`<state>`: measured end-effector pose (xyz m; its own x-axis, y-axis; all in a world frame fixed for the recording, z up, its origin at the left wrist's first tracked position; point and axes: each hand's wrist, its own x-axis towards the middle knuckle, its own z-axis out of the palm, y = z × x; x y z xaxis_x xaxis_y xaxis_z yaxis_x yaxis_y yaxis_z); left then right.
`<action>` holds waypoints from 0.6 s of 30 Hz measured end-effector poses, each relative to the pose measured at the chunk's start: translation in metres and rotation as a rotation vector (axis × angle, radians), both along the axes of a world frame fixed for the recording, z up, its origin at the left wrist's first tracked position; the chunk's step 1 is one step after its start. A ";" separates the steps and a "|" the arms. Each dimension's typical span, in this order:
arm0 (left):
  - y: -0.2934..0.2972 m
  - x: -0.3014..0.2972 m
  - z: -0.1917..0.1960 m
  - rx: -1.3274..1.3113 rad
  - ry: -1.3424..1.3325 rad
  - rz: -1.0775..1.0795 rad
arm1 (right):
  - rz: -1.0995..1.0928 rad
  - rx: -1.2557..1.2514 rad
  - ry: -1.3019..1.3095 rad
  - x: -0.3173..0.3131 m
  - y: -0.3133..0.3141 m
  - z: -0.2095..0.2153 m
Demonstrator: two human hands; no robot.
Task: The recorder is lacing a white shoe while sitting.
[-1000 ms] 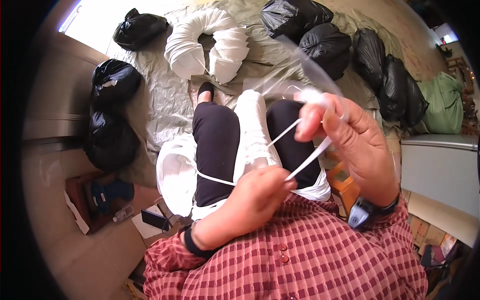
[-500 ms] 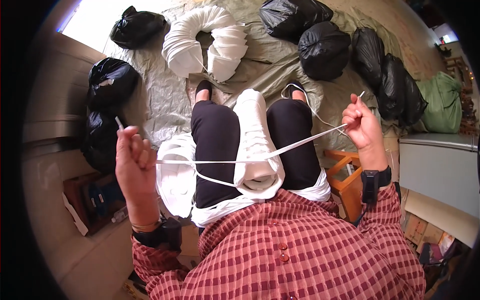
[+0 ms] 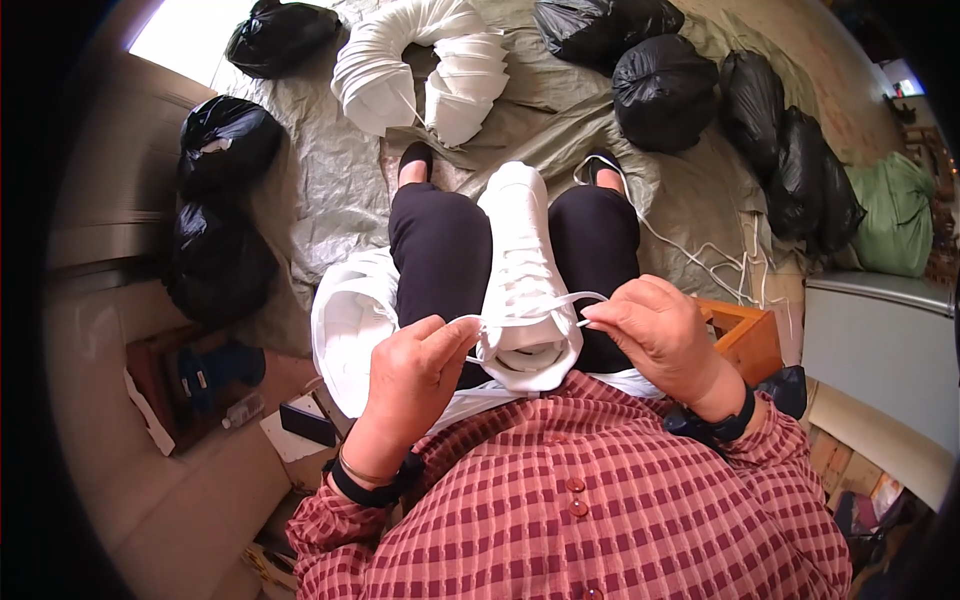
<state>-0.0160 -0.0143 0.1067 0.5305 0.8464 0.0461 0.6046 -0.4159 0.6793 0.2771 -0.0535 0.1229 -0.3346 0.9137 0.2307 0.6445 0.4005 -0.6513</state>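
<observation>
A white lace-up shoe [image 3: 515, 270] lies between my knees, its toe pointing away and its opening toward my body. My left hand [image 3: 420, 365], left of the opening, pinches a white shoelace [image 3: 525, 321] between thumb and forefinger. On the other side my right hand [image 3: 655, 340] pinches the other end, whose tip sticks out toward the shoe. The lace runs loosely over the top of the opening, with a small loop near my right fingers. Another white shoe part [image 3: 345, 325] sits beside my left thigh, partly hidden by my left hand.
A curved stack of white shoe parts [image 3: 368, 90] rests on a grey-green sheet [image 3: 330, 170]. Black bags [image 3: 665, 95] lie around it, with a green sack [image 3: 890, 215] at right. A wooden stool [image 3: 745, 345] stands by my right hand; white cords [image 3: 735, 265] trail behind it.
Both hands have come inward from wide apart to close beside the shoe's opening. The lace, stretched taut before, now hangs slack with a small loop.
</observation>
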 end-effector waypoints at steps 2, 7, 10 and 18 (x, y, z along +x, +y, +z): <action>-0.001 0.001 0.000 0.041 0.040 -0.025 | -0.015 0.027 -0.031 -0.004 -0.003 -0.006; 0.004 0.007 0.008 0.118 0.134 -0.087 | 0.015 0.089 -0.216 -0.008 -0.004 -0.010; 0.013 0.010 0.007 0.084 0.114 -0.131 | 0.078 0.168 -0.321 -0.012 0.001 -0.005; 0.035 0.011 0.016 -0.216 0.013 -0.224 | 0.330 0.312 -0.483 -0.020 0.021 0.011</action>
